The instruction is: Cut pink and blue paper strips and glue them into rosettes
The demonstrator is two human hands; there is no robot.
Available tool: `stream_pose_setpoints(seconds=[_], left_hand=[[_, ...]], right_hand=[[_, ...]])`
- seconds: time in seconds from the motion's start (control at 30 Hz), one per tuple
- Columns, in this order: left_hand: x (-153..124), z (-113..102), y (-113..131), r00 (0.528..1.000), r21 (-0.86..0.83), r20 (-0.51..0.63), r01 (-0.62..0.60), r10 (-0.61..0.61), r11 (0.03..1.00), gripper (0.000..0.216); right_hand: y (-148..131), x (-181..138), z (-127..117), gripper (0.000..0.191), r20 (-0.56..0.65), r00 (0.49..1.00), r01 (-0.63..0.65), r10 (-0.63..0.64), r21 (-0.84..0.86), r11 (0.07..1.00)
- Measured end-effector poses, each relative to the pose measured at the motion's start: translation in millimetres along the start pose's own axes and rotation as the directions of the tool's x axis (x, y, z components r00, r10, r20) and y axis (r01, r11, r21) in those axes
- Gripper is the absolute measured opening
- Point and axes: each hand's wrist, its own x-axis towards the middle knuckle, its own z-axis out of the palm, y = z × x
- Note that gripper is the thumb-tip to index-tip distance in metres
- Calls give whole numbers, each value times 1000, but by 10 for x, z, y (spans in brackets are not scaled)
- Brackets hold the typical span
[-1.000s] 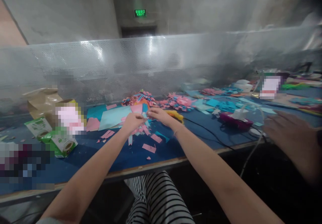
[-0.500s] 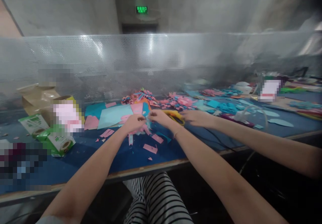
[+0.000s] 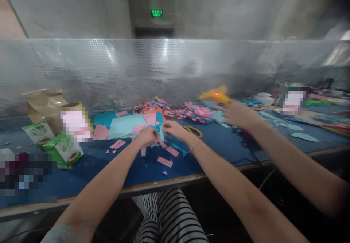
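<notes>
My left hand (image 3: 147, 135) and my right hand (image 3: 172, 129) meet over the blue table top (image 3: 115, 170), both pinched on a small pink and blue paper piece (image 3: 160, 136) held between them. Pink paper scraps (image 3: 165, 161) lie just below my hands. Light blue and pink paper sheets (image 3: 126, 124) lie behind my left hand. Yellow-handled scissors (image 3: 193, 130) rest on the table right of my right hand.
Another person's hand (image 3: 238, 114) at the right lifts a yellow-orange tool (image 3: 216, 95), blurred by motion. Finished pink and blue paper flowers (image 3: 191, 110) sit by the perforated metal screen (image 3: 164, 68). Green packets (image 3: 64, 151) and a brown bag (image 3: 43, 106) stand at left.
The other person's arm came in from the right, reached toward the middle of the table, then drew back and up holding a yellow-orange tool. My hands stayed pinched together on the paper piece.
</notes>
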Motion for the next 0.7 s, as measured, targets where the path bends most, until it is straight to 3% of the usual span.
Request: stream_pose_setpoints(seconds=[0.23,0.4,0.7], left_hand=[[48,-113,-31,991,-237,-107,-108,85,966,14],[30,-248,-72,988,-548,-149,-123,48,827,11],[-104,-448,-40,953,-501,-271,-260,136,825,15]], right_hand=[[-39,2,-45,16,-36,997,61,-61,8,998],[-196,-69,-136,16,-79,977,191,-196,-66,979],[-345,-161,-123,16,-42,957,278,-287,-145,949]])
